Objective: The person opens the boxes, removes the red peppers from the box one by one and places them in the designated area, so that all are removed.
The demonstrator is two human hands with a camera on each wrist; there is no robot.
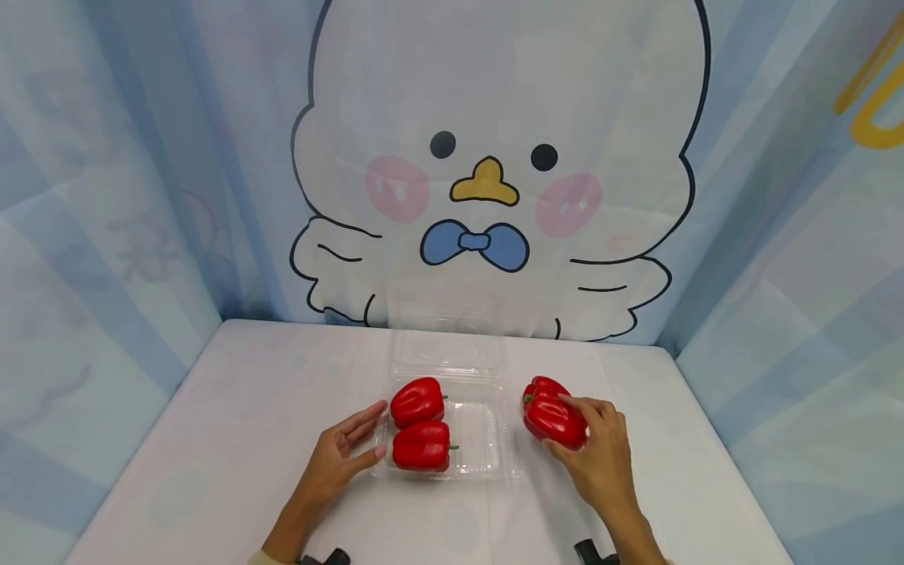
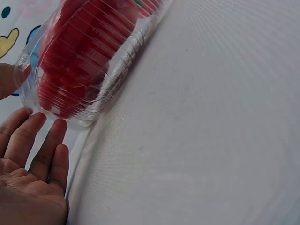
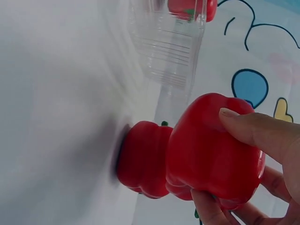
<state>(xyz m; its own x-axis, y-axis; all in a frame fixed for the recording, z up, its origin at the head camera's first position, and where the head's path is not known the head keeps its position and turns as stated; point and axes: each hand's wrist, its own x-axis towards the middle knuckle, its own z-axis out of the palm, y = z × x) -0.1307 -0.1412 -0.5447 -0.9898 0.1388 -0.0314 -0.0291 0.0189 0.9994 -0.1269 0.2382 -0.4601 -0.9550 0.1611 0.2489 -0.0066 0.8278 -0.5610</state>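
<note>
My right hand (image 1: 600, 455) grips a red bell pepper (image 1: 555, 421), thumb on one side and fingers on the other. Close behind it, another red bell pepper (image 3: 144, 158) rests on the table. Left of them is a clear plastic clamshell container (image 1: 475, 439) with its lid (image 1: 446, 353) raised at the back. Two more red bell peppers, a rear one (image 1: 418, 402) and a front one (image 1: 422, 446), lie in its left half, stems pointing right. At the container's left edge, my left hand (image 1: 339, 451) touches the rim with extended fingers and thumb spread apart.
A white cloth covers the table (image 1: 212, 439). Behind it hangs a pale blue curtain (image 1: 487, 94) printed with a cartoon bird, and more curtain encloses both sides. Dark wrist devices show at the bottom edge of the head view.
</note>
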